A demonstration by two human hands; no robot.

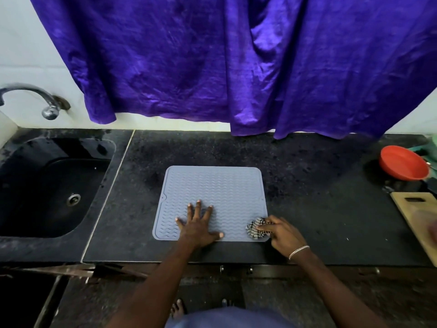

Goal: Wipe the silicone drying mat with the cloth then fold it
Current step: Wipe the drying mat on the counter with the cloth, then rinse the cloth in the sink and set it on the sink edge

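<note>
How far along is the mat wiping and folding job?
Done: nothing visibly finished. In hand: the left hand presses flat on the grey mat while the right hand grips the bunched checked cloth at the mat's near right corner. Left: the mat lies fully unfolded, so folding remains; how much is wiped cannot be told.

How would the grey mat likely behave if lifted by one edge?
Probably floppy: the mat is thin and lies flush on the counter. May slide when wiped: the left hand presses it flat while the right hand holds the cloth.
</note>
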